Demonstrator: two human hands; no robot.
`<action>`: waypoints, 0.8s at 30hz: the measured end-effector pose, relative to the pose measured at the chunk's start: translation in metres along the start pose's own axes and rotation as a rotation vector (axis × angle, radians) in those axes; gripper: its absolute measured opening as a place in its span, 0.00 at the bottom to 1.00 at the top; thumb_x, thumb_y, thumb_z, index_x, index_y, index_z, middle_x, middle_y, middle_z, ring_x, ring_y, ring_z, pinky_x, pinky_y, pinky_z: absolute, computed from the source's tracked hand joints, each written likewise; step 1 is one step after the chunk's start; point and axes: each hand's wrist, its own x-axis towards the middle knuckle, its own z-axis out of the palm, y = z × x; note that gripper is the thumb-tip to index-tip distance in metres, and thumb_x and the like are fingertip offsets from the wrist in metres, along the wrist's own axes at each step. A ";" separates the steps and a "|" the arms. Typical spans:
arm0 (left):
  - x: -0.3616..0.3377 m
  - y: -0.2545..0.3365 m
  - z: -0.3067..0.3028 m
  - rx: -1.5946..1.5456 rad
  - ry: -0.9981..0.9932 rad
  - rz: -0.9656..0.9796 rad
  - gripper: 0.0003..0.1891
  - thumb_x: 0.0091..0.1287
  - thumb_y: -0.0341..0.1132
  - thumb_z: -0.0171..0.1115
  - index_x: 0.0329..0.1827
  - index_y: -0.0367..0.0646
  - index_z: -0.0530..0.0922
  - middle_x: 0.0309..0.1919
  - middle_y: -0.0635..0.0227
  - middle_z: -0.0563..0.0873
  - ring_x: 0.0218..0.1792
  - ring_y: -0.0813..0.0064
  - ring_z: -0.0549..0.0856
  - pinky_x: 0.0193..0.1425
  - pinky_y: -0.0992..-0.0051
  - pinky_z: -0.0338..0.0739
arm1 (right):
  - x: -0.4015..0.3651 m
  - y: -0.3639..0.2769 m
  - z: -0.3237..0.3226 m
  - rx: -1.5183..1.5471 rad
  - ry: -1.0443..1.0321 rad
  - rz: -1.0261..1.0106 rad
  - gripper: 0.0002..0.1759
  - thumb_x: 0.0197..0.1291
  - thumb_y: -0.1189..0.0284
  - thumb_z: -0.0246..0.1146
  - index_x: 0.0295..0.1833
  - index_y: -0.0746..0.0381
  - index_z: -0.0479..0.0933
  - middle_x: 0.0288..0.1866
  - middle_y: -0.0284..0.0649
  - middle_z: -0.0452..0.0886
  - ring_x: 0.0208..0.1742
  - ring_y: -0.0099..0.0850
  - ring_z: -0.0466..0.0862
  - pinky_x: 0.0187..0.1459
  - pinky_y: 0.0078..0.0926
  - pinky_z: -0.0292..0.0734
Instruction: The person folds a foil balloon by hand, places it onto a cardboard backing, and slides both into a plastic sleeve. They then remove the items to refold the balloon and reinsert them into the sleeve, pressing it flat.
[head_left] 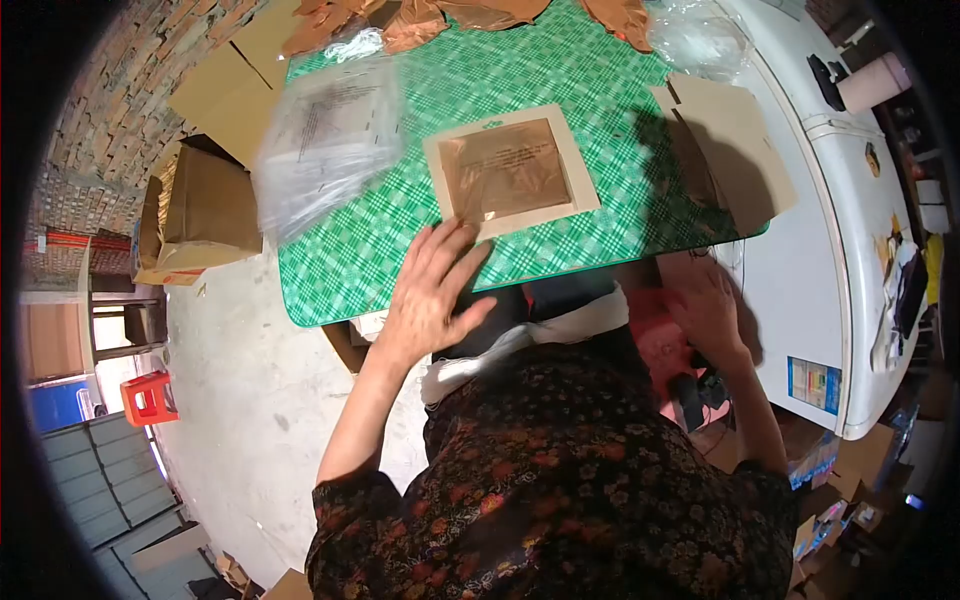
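My left hand (pixel 432 292) lies over the near edge of the table, fingers stretched out and apart. Its fingertips reach the lower left corner of a pale cardboard sheet (pixel 582 183). On that sheet lies a flat brown translucent plastic bag (pixel 508 168) with small dark print. My right hand (pixel 706 312) hangs in shadow past the table edge, above something red. Its fingers look extended, and I see nothing held in them. Left of the sheet rests a pile of clear printed plastic bags (pixel 335 130), slightly blurred.
A green checked cloth covers the table (pixel 350 255). Cardboard pieces (pixel 735 150) lie at its right end, beside a white fridge (pixel 815 250). Brown crumpled plastic (pixel 410 25) lies at the back. An open carton (pixel 205 205) and a red stool (pixel 150 398) stand to the left.
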 end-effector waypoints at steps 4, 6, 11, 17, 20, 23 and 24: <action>-0.028 0.006 0.013 0.025 0.028 -0.023 0.33 0.65 0.37 0.78 0.75 0.44 0.80 0.74 0.56 0.81 0.80 0.48 0.74 0.84 0.42 0.67 | 0.030 -0.037 -0.017 0.015 0.051 -0.080 0.14 0.59 0.69 0.77 0.48 0.60 0.83 0.43 0.46 0.81 0.49 0.51 0.82 0.58 0.51 0.77; -0.035 0.006 0.020 0.026 0.057 -0.006 0.31 0.64 0.34 0.78 0.73 0.44 0.81 0.74 0.57 0.81 0.80 0.49 0.75 0.83 0.43 0.68 | 0.044 -0.045 -0.016 0.065 0.089 -0.149 0.18 0.57 0.70 0.79 0.51 0.60 0.82 0.45 0.44 0.80 0.51 0.49 0.82 0.59 0.49 0.77; -0.045 0.003 0.035 -0.009 0.208 0.020 0.30 0.63 0.26 0.77 0.70 0.46 0.81 0.67 0.60 0.83 0.73 0.52 0.80 0.81 0.45 0.72 | 0.067 -0.062 0.003 0.118 0.167 -0.215 0.29 0.53 0.73 0.79 0.63 0.56 0.81 0.50 0.40 0.77 0.53 0.44 0.81 0.58 0.47 0.76; -0.036 0.008 0.043 -0.041 0.388 -0.040 0.24 0.62 0.22 0.78 0.62 0.44 0.84 0.60 0.59 0.85 0.66 0.51 0.84 0.68 0.54 0.80 | 0.085 -0.066 0.011 0.068 0.264 -0.301 0.31 0.51 0.77 0.80 0.63 0.56 0.84 0.54 0.39 0.78 0.57 0.42 0.81 0.60 0.45 0.77; -0.035 0.004 0.040 -0.078 0.362 -0.057 0.18 0.63 0.22 0.77 0.56 0.41 0.86 0.57 0.58 0.87 0.64 0.53 0.86 0.67 0.55 0.81 | 0.096 -0.062 0.011 0.196 0.268 -0.358 0.25 0.53 0.79 0.78 0.58 0.56 0.85 0.54 0.37 0.81 0.57 0.41 0.82 0.59 0.45 0.78; -0.034 0.006 0.038 -0.115 0.380 -0.114 0.12 0.64 0.23 0.77 0.50 0.40 0.88 0.53 0.61 0.89 0.61 0.56 0.88 0.65 0.58 0.82 | 0.103 -0.053 0.016 0.306 0.288 -0.390 0.21 0.55 0.80 0.77 0.55 0.57 0.85 0.51 0.35 0.84 0.55 0.41 0.84 0.57 0.45 0.80; -0.032 0.006 0.037 -0.114 0.382 -0.123 0.11 0.64 0.24 0.78 0.48 0.40 0.88 0.52 0.62 0.89 0.60 0.57 0.88 0.64 0.59 0.82 | 0.106 -0.054 0.016 0.340 0.290 -0.381 0.19 0.56 0.80 0.76 0.54 0.58 0.85 0.50 0.36 0.85 0.54 0.41 0.84 0.56 0.44 0.80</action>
